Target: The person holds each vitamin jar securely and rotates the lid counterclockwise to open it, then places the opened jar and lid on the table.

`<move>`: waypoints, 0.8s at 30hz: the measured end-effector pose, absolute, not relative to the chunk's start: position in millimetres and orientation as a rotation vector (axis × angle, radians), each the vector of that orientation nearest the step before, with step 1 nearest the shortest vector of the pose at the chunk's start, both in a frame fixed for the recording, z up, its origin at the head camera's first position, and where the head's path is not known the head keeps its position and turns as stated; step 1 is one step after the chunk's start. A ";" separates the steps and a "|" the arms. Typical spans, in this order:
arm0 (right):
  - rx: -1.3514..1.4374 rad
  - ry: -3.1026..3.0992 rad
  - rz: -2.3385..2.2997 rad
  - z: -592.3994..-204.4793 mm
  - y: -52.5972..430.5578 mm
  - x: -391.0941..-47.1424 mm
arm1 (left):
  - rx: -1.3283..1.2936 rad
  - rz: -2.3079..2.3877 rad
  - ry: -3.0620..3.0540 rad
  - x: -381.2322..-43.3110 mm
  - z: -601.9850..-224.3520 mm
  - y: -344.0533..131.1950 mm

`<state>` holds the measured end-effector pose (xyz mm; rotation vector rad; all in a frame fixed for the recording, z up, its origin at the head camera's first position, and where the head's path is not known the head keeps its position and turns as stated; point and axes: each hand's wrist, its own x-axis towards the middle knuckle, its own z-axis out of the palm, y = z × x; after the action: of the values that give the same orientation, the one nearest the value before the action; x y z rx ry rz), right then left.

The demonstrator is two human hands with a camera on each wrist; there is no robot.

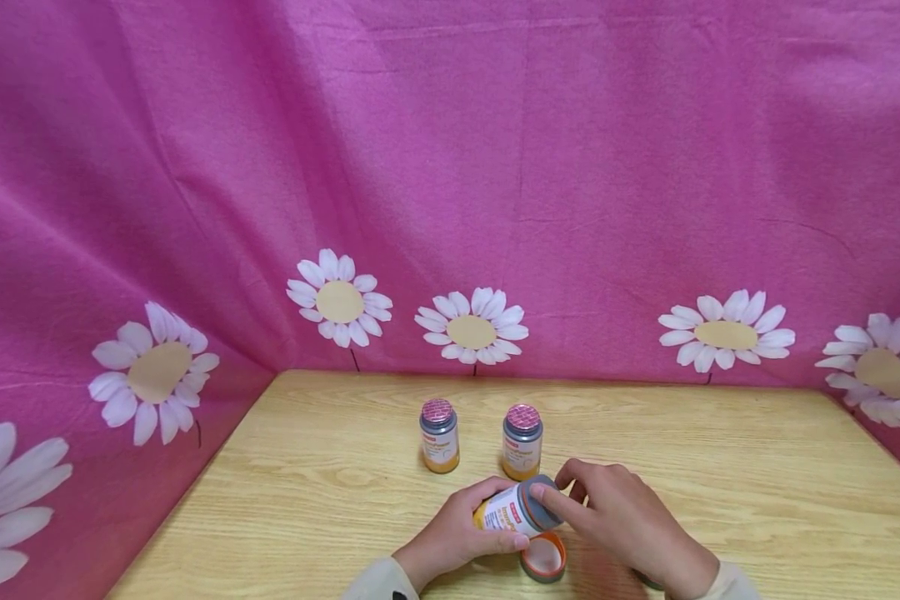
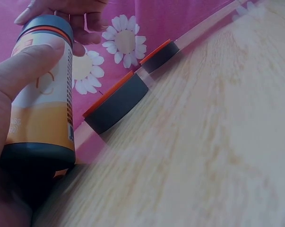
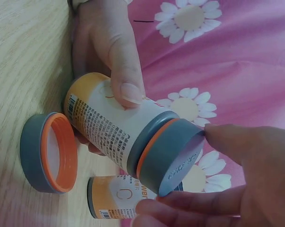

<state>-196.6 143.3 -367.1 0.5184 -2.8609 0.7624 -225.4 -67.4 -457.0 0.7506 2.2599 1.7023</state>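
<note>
My left hand [image 1: 450,533] grips a supplement bottle [image 1: 504,510] with a white and yellow label, tilted with its top toward the right. On the bottle's neck sits a grey cap [image 3: 173,153] with an orange lower ring. Thumb and fingers of my right hand [image 1: 626,517] pinch this cap at its edge. Just below the bottle, a loose cap [image 3: 33,153] lies upside down on the table, its orange threaded inside facing up. The left wrist view shows a second upturned cap [image 2: 161,57] farther along.
Two similar bottles stand upright behind the hands, a left one [image 1: 440,446] and a right one [image 1: 521,454], both uncapped with pinkish foil seals on top. The wooden table [image 1: 285,500] ends at a pink cloth [image 1: 570,208] with daisies at the back and sides.
</note>
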 end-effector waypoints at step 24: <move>0.964 -2.678 1.001 -366.8 150.2 -199.6 | 0.718 1.672 2.289 -226.8 -458.5 -67.6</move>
<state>-199.6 150.2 -366.8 0.9643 -2.6783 1.0008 -226.8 -67.6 -458.5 0.7183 2.2894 1.6722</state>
